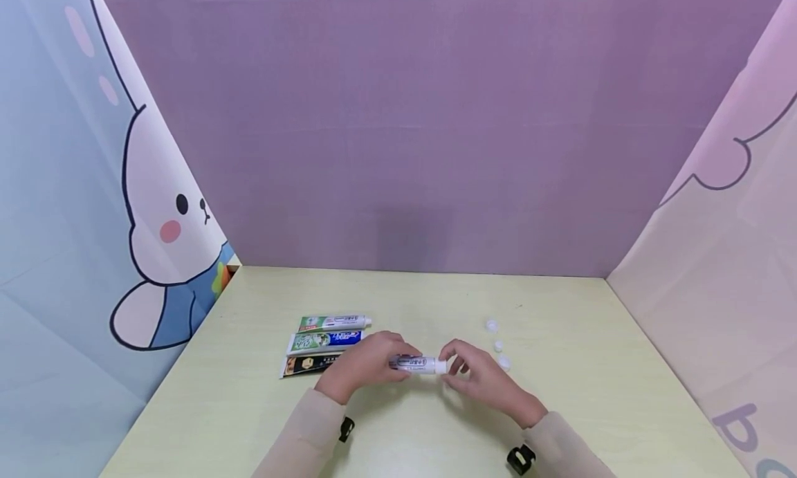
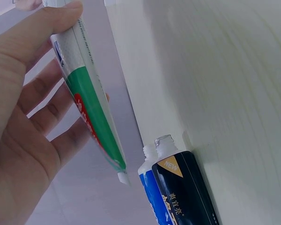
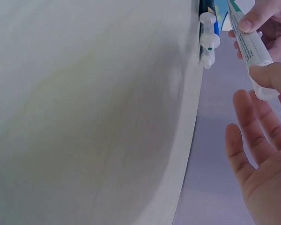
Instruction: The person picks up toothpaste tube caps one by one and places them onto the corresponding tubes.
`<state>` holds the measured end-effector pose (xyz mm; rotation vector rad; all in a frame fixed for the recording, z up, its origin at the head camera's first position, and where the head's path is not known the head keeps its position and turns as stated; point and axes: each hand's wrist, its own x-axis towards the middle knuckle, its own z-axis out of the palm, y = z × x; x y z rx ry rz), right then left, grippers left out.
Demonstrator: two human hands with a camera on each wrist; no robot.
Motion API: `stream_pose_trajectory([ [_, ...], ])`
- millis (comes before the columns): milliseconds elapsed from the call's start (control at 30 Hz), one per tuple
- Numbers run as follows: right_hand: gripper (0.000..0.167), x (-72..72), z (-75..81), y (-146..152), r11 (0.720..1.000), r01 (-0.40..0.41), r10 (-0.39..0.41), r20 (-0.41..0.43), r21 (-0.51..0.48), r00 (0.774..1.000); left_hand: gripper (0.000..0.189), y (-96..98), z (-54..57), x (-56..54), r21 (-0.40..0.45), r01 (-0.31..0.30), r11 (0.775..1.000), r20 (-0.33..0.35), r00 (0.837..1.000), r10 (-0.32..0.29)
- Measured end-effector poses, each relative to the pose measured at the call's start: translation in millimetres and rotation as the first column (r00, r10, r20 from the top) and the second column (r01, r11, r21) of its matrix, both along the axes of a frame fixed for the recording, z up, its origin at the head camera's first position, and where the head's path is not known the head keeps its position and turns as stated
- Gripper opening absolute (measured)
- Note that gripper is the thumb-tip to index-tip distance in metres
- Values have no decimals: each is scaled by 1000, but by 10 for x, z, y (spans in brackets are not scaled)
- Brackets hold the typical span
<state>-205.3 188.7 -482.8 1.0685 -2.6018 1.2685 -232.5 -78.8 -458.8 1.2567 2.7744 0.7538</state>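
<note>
My left hand (image 1: 373, 359) grips a white, green and red toothpaste tube (image 2: 86, 89) between thumb and fingers, above the table. The tube lies roughly level in the head view, its white cap (image 3: 266, 91) toward the right. At that end, my right hand (image 1: 482, 378) pinches the cap with thumb and fingertips, its other fingers spread loosely. Left of my left hand, a black toothpaste tube (image 2: 182, 187), a blue and green tube (image 1: 325, 342) and a green and white tube (image 1: 335, 322) lie side by side. The black tube's neck is bare; my left hand partly hides that tube in the head view.
Three small white caps lie on the table to the right: a far cap (image 1: 492, 324), a middle cap (image 1: 498, 346) and a near cap (image 1: 504, 362) close behind my right hand. A purple backdrop (image 1: 405, 132) rises at the table's back edge, with printed cloths on both sides.
</note>
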Motion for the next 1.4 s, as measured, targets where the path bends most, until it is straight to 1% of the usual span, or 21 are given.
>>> stream_pose_trajectory([
  [267,21,-7,-8,25,999,34,-36,79,28,996,30,-4,5,-9,2,11,1000,-20,1000,-11],
  [600,13,-21,-3,28,998,60,-63,131,31,989,32,0,21,-15,-8,-5,1000,-12,1000,5],
  [733,20,-19,5,28,997,65,-69,169,32,983,32,4,25,-19,-2,-1,1000,-13,1000,1],
  [933,31,-3,-3,35,995,79,-89,166,65,982,33,12,22,-12,5,12,1000,-17,1000,-12],
  [1033,33,1,-1,37,994,80,-92,165,81,982,33,11,15,-13,9,14,1000,-23,1000,-14],
  [1167,30,-1,3,35,991,88,-104,155,104,982,32,5,12,-15,10,14,1000,-28,1000,-14],
  [1233,31,0,5,34,991,89,-105,158,104,982,32,2,12,-17,6,11,1000,-27,1000,-11],
  [1300,37,3,4,34,992,84,-98,153,96,983,33,2,15,-18,3,8,1000,-25,1000,-8],
  [1400,43,5,4,31,997,61,-67,112,54,991,33,3,13,-24,-2,3,1000,-27,1000,-3],
])
